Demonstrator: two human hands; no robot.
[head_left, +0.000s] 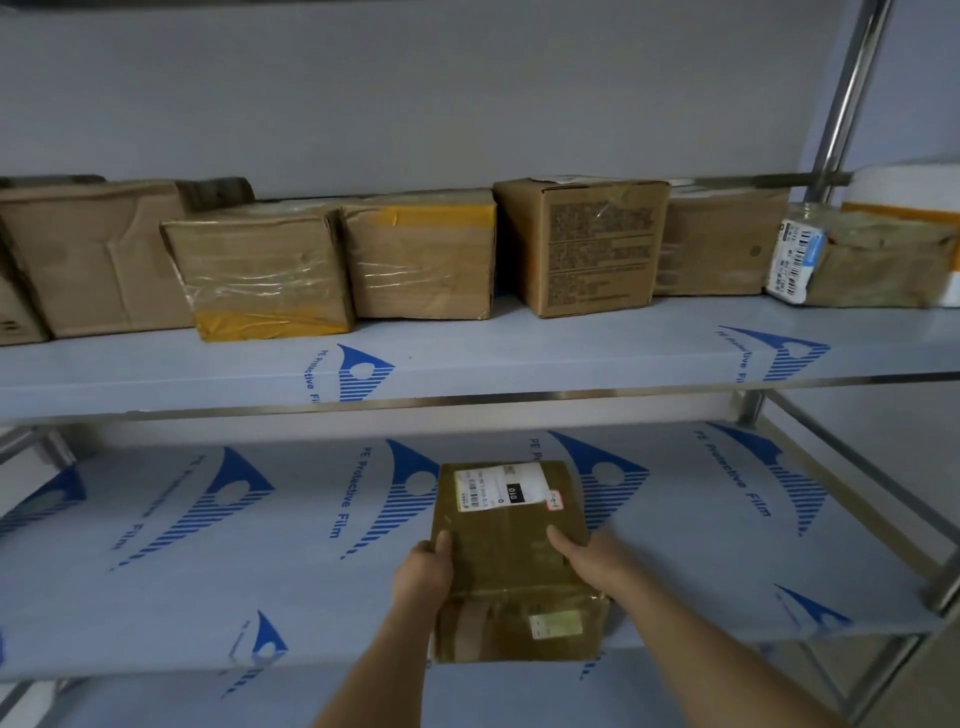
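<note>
Head view: the fingers of the left hand (423, 571) curl round the left edge of the box (498, 556), thumb lying on the top face. The right hand (584, 561) grasps the right edge the same way, so both hands are clamped on the box and neither is free.

The box sits at the front of the middle shelf (208, 571), near its centre, with the near end over the front lip. Whether its base already rests on the shelf cannot be told. Its label (498, 488) faces up at the far end.

Procedure, as judged from this position:
1. Hold the box level and lower the far edge onto the shelf first.
2. Slide it inward with even pressure from both hands so that it does not skew.
3. Stay below the upper shelf (519, 358), which carries a row of boxes (421, 260).
4. Leave the label upward and readable.
5. Release only once the whole base is supported. A box left over the lip may tip off.
</note>
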